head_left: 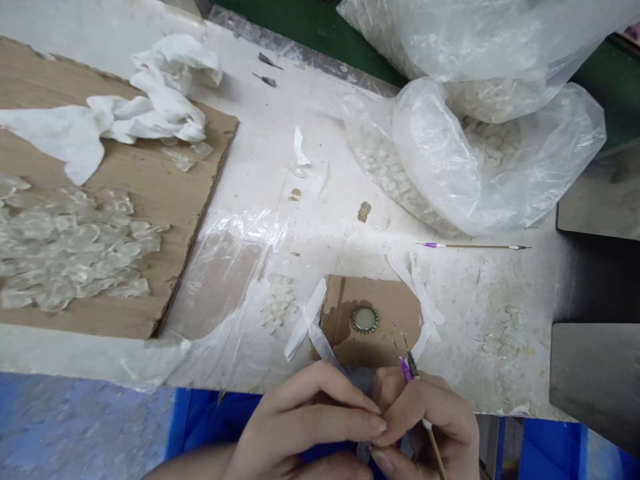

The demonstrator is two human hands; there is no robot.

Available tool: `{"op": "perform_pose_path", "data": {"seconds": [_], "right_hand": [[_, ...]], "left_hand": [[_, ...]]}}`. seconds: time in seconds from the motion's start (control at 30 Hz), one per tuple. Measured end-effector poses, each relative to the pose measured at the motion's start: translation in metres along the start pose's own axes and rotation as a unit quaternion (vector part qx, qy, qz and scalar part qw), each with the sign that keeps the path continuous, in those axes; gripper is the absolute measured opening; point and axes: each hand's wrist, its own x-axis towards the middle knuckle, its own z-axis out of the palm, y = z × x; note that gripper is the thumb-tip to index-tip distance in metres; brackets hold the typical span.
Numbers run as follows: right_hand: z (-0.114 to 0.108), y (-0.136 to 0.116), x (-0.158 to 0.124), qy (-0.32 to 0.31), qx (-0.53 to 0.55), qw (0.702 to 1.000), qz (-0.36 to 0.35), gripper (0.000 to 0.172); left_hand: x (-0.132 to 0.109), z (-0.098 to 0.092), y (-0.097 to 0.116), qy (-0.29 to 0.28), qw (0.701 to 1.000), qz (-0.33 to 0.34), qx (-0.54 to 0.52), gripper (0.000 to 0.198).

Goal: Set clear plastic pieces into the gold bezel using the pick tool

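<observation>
My left hand (320,427) is closed, its fingertips meeting those of my right hand (425,420) at the front table edge. Between the fingertips shows a small translucent piece (364,452), mostly hidden. Tucked in my right hand is a thin wooden stick (436,453); needle tips with a purple hub (405,369) and a black hub (412,364) poke out above the fingers. Whether these belong to one stick or two, I cannot tell. Just beyond my hands lies a small cardboard piece (387,300) bearing a bottle cap (365,320) with liquid in it.
Clear plastic pieces (75,247) and white cloth (145,113) lie on a large cardboard sheet (165,193) at left. Small clear parts (278,303) form a pile nearby. Another needle-tipped stick (475,247) lies right, below an open plastic bag (440,160). Metal blocks (595,380) stand right.
</observation>
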Motion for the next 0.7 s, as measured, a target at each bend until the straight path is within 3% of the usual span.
{"op": "perform_pose_path", "data": {"seconds": [0.4, 0.7], "right_hand": [[-0.0016, -0.0018, 0.0020, -0.014, -0.002, 1.000, -0.015, 0.016], [0.0020, -0.0058, 0.0070, 0.020, -0.072, 0.997, -0.011, 0.025]], "left_hand": [[-0.0066, 0.0014, 0.0016, -0.001, 1.000, -0.003, 0.018, 0.027], [0.0012, -0.0010, 0.0031, -0.001, 0.995, 0.041, 0.092, 0.023]]}}
